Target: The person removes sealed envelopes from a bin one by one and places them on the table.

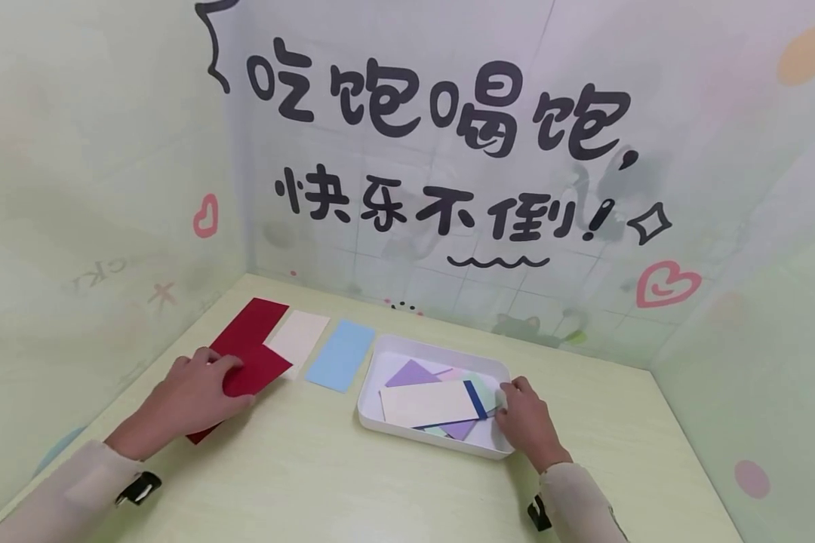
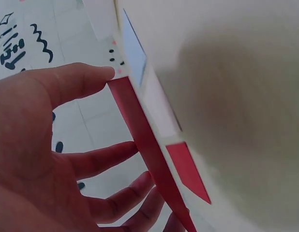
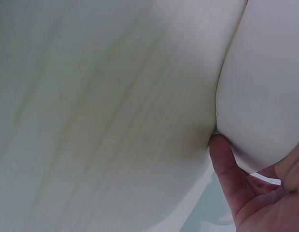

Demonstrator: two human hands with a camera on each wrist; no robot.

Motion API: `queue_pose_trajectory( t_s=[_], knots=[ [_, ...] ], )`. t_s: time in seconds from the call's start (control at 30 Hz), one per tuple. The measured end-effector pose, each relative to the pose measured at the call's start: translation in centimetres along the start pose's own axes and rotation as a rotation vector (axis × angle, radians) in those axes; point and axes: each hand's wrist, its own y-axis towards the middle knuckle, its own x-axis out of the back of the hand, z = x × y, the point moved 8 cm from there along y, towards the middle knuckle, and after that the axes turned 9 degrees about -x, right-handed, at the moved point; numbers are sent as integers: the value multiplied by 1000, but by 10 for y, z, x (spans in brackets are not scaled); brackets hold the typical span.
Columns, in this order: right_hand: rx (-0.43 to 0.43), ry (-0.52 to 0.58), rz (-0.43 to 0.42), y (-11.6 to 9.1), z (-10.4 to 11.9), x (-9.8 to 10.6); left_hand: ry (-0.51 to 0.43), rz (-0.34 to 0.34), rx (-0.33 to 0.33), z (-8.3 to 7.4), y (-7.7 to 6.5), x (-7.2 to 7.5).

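Note:
My left hand (image 1: 193, 396) holds a red card (image 1: 265, 369) by its edges, thumb at one end and fingers along the other side. The card is tilted and overlaps a second red card (image 1: 253, 320) lying on the table at the left. In the left wrist view, the held card (image 2: 144, 140) shows as a narrow strip above the lying red one (image 2: 189, 169). My right hand (image 1: 528, 418) grips the right end of a white tray (image 1: 435, 443); in the right wrist view its thumb (image 3: 224, 154) presses against the tray's outer wall.
A pale pink card (image 1: 300, 335) and a light blue card (image 1: 340, 354) lie in a row right of the red ones. Inside the tray are a cream card (image 1: 424, 403), a purple card (image 1: 410, 372) and several others, overlapping. Printed walls (image 1: 448, 188) enclose the table.

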Motion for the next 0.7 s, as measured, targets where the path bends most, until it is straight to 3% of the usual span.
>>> queue_pose_trajectory(
  t_s=[0.37, 0.7],
  knots=[
    [-3, 1, 2, 0, 0, 1, 16, 55, 128, 51, -30, -7],
    [-3, 3, 3, -2, 1, -1, -7, 120, 197, 69, -34, -13]
  ],
)
